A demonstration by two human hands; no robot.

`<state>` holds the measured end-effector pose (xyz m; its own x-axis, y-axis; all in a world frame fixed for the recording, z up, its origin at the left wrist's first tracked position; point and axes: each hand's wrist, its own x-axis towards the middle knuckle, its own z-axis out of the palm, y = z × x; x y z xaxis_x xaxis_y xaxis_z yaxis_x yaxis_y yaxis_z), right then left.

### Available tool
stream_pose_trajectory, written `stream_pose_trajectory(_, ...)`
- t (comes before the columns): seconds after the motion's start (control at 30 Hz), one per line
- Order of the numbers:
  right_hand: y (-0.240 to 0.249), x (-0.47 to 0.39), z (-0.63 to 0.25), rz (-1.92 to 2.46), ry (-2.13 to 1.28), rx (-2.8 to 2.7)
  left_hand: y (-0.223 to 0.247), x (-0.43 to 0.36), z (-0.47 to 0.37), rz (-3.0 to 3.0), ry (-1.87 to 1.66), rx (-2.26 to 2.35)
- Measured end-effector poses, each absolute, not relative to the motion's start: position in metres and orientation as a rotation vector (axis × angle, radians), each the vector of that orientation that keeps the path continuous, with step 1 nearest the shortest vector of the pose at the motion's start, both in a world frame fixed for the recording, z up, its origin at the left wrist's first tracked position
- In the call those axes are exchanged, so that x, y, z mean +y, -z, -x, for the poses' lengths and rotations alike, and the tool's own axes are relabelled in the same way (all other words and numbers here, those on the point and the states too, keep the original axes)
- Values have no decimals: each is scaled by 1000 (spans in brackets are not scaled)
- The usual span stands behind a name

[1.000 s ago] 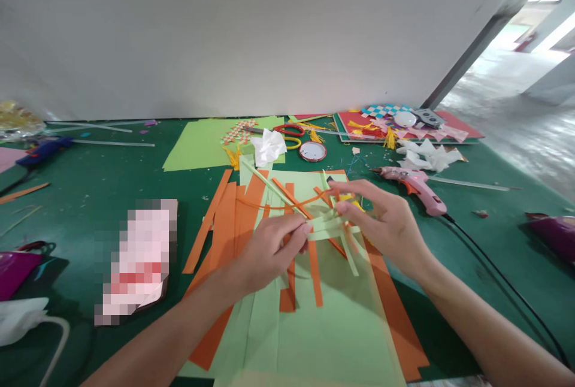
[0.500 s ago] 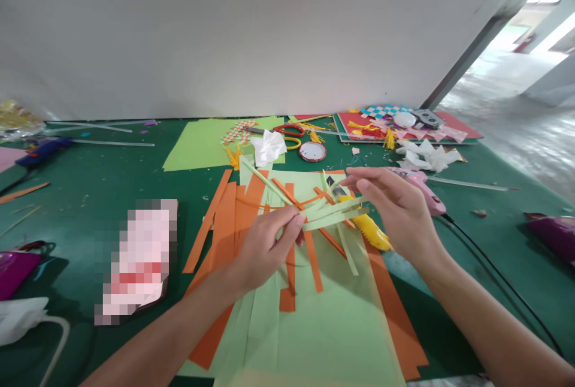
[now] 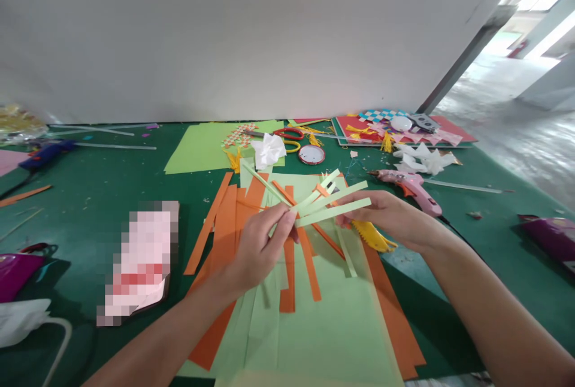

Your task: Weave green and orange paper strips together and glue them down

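Observation:
Several pale green paper strips point(image 3: 335, 212) fan out to the right from my left hand point(image 3: 266, 243), which pinches their ends between thumb and fingers. Orange paper strips point(image 3: 309, 267) cross them and hang down below the pinch. Behind the green strips' free ends is my right hand point(image 3: 381, 210); its fingertips are partly hidden, so its grip does not show. A yellow tool point(image 3: 374, 236), partly covered, lies just under my right hand. Beneath everything are a pale green paper sheet point(image 3: 332, 327) and wider orange strips point(image 3: 223, 225).
A pink glue gun point(image 3: 411, 186) lies at right, its cord running under my right forearm. Scissors point(image 3: 291, 134), crumpled tissue point(image 3: 268, 150) and a round tin point(image 3: 311, 154) sit at the back. A phone-like pink object point(image 3: 144, 255), blurred, lies left. A blue glue gun point(image 3: 49, 153) is farther left.
My right hand has moved down and left, from above the strips' ends to behind them, uncovering the pink glue gun. The green strips are spread wider. My left hand keeps its pinch.

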<state>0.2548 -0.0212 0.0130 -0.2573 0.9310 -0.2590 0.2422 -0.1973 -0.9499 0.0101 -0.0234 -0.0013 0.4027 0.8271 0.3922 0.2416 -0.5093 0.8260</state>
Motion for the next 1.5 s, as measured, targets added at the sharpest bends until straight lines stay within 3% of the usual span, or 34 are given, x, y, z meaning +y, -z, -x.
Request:
stream_pose_trajectory(0.73, -25, -24, -263, 1222, -995, -1404, 3, -23, -11, -2046, -1027, 930)
stream_pose_trajectory(1.5, -27, -39, -235, 1115, -1314, -1391, 7, -21, -12, -2096, -1021, 1172)
